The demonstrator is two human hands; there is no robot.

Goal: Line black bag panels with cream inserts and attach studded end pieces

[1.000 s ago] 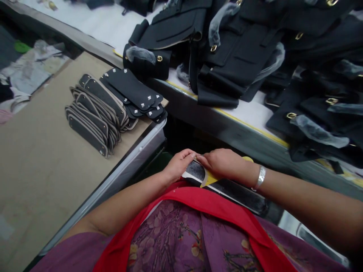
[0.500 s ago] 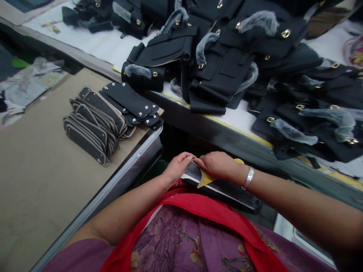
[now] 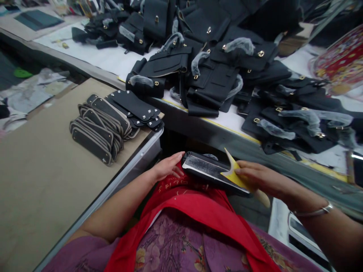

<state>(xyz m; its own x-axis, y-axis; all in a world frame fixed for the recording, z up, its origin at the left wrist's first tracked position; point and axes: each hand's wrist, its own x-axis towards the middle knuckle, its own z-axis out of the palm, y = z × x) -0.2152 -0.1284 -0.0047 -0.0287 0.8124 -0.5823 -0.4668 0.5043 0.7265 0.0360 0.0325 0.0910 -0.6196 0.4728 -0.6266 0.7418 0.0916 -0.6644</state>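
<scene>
Nearest, our red apron [image 3: 187,207] with faint gold lettering covers a flowered purple garment [image 3: 153,257], on the near side of the black bag [image 3: 207,166], our landmark, which lies aslant, apparently on our lap. Our left hand [image 3: 167,168] is at the bag's left end, its fingers loosely extended, tips against the corner, gripping nothing that we can make out. Over the bag's right end, our right hand [image 3: 263,179] pinches a bendy yellow strip [image 3: 236,177], pale on one side, its tip cut in a curved notch with two points. We judge this piece part way along: the bag's long face shows bare, speckled grey and matte within a white edge, with no panel upon it, though the right part is hidden. Left of the bag, a tan worktop [image 3: 36,181] bears stacked grey-rimmed panels [image 3: 93,139], stiff, round-cornered and studded with small metal dots, and, behind them, smooth black panels [image 3: 136,104] with white tabs; these all seem unused so far. Beyond the bag, a white-covered bench [image 3: 85,49] carries heaped black bags [image 3: 210,79] with gold buckles and filmy plastic-wrapped handles; how finished they are, we cannot tell.
</scene>
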